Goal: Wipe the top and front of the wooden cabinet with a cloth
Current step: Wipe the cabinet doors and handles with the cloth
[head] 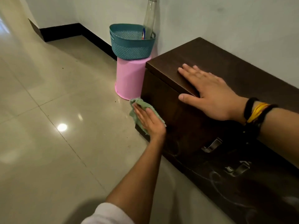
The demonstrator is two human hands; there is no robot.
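Flat left hand [149, 121] presses crumpled green cloth [137, 109] against dark wooden cabinet [186, 120]

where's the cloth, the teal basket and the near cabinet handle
cloth [139, 103]: head view, on the green fold above the left hand's fingertips
teal basket [129, 47]: head view, on its perforated front wall
near handle [239, 168]: head view, on the metal pull, cabinet front

Dark brown cabinet [226, 70], pale green cloth [140, 105]

Far left of it, a teal perforated basket [129, 46] sits on a plain pink bin [128, 80]; glossy beige floor tiles [64, 102], black skirting [68, 32], black and yellow wristbands [257, 110].
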